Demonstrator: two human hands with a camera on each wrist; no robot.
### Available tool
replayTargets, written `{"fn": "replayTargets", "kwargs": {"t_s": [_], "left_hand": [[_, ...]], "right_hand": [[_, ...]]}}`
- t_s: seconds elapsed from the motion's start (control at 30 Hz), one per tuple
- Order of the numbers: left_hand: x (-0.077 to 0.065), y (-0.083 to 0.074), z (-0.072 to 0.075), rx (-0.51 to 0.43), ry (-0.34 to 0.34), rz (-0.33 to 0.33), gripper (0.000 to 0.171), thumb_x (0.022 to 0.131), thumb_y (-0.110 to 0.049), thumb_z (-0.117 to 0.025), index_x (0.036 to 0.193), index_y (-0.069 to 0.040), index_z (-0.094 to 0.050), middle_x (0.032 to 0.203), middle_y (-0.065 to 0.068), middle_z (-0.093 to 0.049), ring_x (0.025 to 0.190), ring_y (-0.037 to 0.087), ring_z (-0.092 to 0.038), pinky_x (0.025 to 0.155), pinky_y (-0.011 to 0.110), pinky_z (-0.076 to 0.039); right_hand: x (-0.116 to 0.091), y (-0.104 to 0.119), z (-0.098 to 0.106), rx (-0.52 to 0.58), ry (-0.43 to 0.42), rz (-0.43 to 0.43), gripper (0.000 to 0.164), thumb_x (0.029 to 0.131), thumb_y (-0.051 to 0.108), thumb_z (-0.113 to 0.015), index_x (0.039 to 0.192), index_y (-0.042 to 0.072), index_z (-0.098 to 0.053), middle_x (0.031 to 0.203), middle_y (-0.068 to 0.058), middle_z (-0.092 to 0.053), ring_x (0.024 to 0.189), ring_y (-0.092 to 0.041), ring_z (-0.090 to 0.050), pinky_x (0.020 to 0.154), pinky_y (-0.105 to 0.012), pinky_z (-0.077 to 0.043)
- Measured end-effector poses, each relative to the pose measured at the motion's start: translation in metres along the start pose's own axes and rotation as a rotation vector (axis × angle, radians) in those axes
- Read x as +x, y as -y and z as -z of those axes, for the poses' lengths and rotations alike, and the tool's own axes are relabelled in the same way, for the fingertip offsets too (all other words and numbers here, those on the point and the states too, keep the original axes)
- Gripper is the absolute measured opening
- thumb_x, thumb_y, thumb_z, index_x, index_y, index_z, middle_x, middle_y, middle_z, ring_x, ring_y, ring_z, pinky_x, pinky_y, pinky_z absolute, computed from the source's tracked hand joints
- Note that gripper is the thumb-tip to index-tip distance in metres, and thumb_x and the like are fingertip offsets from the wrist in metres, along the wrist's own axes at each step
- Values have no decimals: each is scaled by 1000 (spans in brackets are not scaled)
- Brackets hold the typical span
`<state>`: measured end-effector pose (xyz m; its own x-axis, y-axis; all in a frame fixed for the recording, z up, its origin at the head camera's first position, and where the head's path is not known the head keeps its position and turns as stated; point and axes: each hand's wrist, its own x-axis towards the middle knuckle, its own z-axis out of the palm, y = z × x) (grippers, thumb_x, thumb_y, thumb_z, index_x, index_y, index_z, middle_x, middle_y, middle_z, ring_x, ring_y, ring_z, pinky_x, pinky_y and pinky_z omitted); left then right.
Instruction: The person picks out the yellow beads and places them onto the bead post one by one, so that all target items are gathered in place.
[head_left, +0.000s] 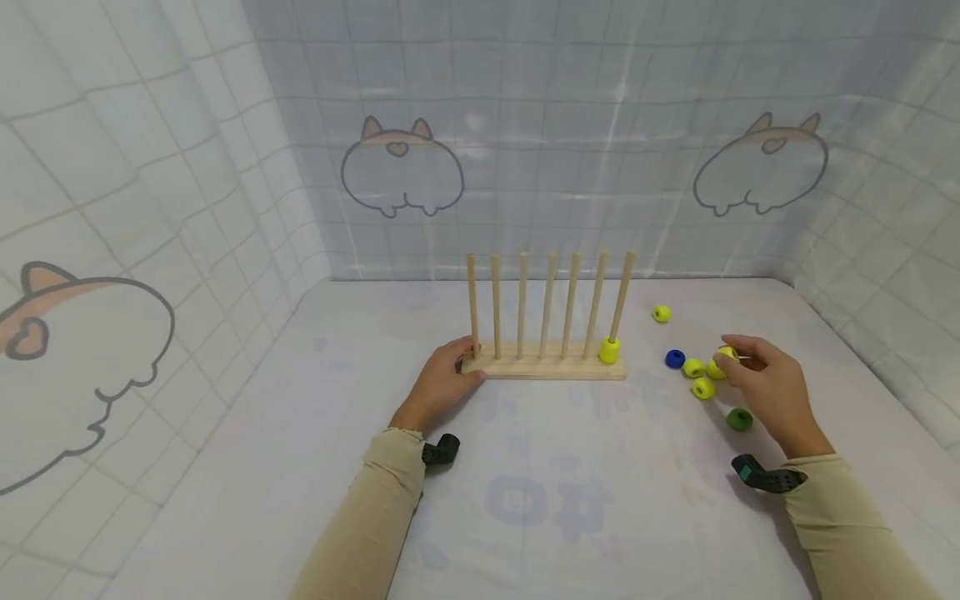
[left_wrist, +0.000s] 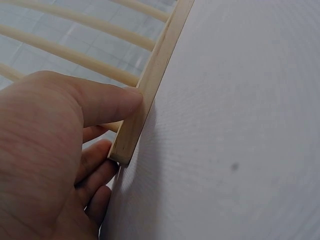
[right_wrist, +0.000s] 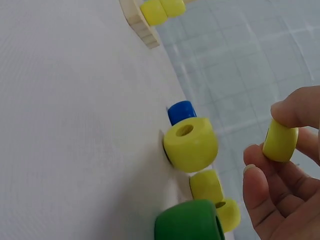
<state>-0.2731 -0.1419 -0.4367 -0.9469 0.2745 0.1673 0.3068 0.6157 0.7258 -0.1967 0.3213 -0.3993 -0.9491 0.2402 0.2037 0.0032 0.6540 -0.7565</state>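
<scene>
A wooden peg rack (head_left: 543, 367) has several upright pegs in a row. Two yellow beads (head_left: 609, 350) are stacked on its rightmost peg. My left hand (head_left: 441, 382) grips the left end of the base; in the left wrist view the thumb (left_wrist: 117, 104) lies on its front edge and the other fingers are behind the end. To the right of the rack, my right hand (head_left: 772, 390) pinches a yellow bead (right_wrist: 280, 141) between thumb and fingers, above the loose beads. Just under it sit more yellow beads (head_left: 703, 388) and a blue bead (head_left: 675, 359).
Nearest me on the right lies a green bead (head_left: 739, 419), close below my right hand. One yellow bead (head_left: 662, 314) is apart, farther back. A white cloth (head_left: 525, 450) covers the table, and gridded curtains (head_left: 570, 167) stand behind and at both sides.
</scene>
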Motion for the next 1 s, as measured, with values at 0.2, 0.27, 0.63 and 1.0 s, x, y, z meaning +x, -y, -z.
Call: {"fn": "replayTargets", "kwargs": {"t_s": [0.2,0.27,0.63,1.0], "left_hand": [[0,1,1,-21,-4,-12,61,91,-16,-71,147,-4,-51,152,12,-45,143,29,-37,116,42,-32],[0,0,1,-18,-2,-12,61,91,-17,-71,147,-4,-50,152,12,-45,143,28,-37,116,41,-32],[0,-2,1,-34,5,-13,60,91,-16,-71,146,-4,-51,152,12,-46,143,27,-37,116,42,-32],[0,-2,1,-31,4,-15,60,91,-15,-71,146,-2,-50,151,13,-46,142,29,-38,115,42,-33]], "right_hand": [[1,5,-2,1,-7,-7,59,99,45,-59,141,4,-55,131,-17,-57,104,-20,-50,66,-9,-44],[1,6,-2,-2,-6,-11,58,99,45,-60,140,4,-56,130,-17,-57,104,-21,-49,66,-9,-44],[2,11,-3,-17,19,24,57,99,45,-60,138,3,-59,125,-17,-58,102,-22,-49,64,-12,-44],[7,26,-11,4,70,0,60,99,47,-58,140,4,-56,129,-19,-56,106,-27,-49,68,-14,-45]]}}
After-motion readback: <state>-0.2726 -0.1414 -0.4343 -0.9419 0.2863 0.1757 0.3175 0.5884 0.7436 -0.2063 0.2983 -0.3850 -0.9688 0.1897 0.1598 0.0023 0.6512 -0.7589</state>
